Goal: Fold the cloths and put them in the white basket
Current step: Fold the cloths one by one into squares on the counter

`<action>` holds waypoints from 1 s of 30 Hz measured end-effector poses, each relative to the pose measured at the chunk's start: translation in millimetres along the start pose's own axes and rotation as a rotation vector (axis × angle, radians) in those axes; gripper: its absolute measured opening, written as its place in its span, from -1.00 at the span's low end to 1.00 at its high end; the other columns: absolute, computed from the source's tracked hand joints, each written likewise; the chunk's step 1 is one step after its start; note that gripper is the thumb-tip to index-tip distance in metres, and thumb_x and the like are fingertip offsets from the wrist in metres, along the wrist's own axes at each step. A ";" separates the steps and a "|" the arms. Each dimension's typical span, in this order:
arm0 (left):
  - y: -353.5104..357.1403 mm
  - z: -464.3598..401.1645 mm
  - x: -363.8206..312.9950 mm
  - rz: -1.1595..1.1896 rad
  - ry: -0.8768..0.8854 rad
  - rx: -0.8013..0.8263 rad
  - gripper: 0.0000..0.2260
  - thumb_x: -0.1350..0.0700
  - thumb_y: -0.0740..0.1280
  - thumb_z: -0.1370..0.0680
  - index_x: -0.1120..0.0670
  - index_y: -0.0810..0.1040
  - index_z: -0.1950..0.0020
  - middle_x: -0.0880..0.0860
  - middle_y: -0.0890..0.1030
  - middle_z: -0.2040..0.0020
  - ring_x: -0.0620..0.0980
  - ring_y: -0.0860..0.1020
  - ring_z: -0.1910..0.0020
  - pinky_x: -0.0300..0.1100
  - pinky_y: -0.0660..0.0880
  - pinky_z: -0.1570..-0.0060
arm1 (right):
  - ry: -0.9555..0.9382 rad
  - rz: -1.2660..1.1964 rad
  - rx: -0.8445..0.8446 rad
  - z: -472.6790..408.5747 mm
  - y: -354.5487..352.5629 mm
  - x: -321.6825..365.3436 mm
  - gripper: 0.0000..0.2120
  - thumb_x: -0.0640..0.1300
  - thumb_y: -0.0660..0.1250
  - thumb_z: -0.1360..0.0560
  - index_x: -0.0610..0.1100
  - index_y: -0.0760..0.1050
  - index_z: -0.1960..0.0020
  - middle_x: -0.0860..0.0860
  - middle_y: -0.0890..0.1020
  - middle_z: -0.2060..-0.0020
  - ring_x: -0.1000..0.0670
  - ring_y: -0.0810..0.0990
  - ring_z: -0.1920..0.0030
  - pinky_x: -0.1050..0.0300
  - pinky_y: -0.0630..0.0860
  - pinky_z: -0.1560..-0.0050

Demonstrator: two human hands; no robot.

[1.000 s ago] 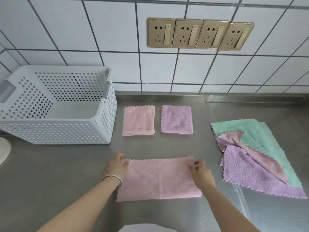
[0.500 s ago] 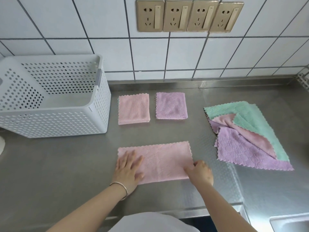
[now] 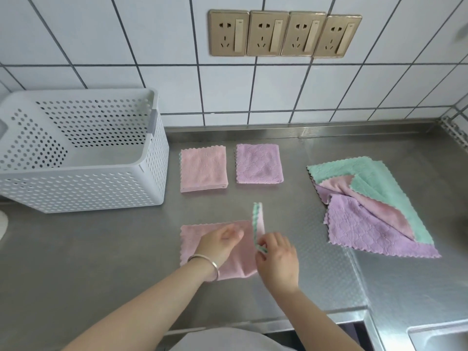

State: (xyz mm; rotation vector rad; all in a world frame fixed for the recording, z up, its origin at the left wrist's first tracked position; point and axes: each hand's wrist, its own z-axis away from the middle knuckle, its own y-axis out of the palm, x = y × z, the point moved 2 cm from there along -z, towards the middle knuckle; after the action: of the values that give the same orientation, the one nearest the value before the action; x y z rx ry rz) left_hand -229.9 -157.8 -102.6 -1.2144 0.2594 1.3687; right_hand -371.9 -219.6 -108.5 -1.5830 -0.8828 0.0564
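A pink cloth (image 3: 192, 236), folded into a strip, lies on the steel counter in front of me. My left hand (image 3: 219, 243) rests flat on its middle. My right hand (image 3: 277, 257) pinches the cloth's right end and holds it lifted upright, its green underside showing. Behind it lie a folded pink square (image 3: 203, 168) and a folded purple square (image 3: 258, 164). The white perforated basket (image 3: 83, 183) stands at the left with nothing seen inside. A loose pile of green, pink and purple cloths (image 3: 367, 214) lies to the right.
A tiled wall with a row of sockets (image 3: 285, 34) backs the counter. A sink corner (image 3: 440, 338) shows at the bottom right, and the counter's front edge (image 3: 278, 323) runs below my arms. A white object's edge (image 3: 2, 224) sits at the far left.
My right hand has lifted the strip's right end up and leftward. My left hand slid from the strip's left end toward its middle. The camera shifted slightly.
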 end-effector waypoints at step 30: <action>-40.0 -0.2 83.7 0.190 -0.415 -0.363 -0.75 0.17 0.23 -0.54 0.05 0.47 -0.22 0.06 0.53 0.09 0.05 0.45 0.13 -0.26 0.28 0.11 | -0.362 0.221 0.507 38.4 70.4 32.6 -0.04 -0.16 0.48 0.00 -0.24 0.22 -0.35 -0.13 0.47 -0.32 -0.08 0.38 -0.34 -0.09 0.55 -0.09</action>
State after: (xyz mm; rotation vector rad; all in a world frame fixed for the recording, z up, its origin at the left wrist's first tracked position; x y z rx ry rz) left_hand -173.5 -98.2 -145.9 -1.1834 -0.1791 1.8532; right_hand -333.4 -165.9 -164.3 -1.1971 -0.8776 0.6893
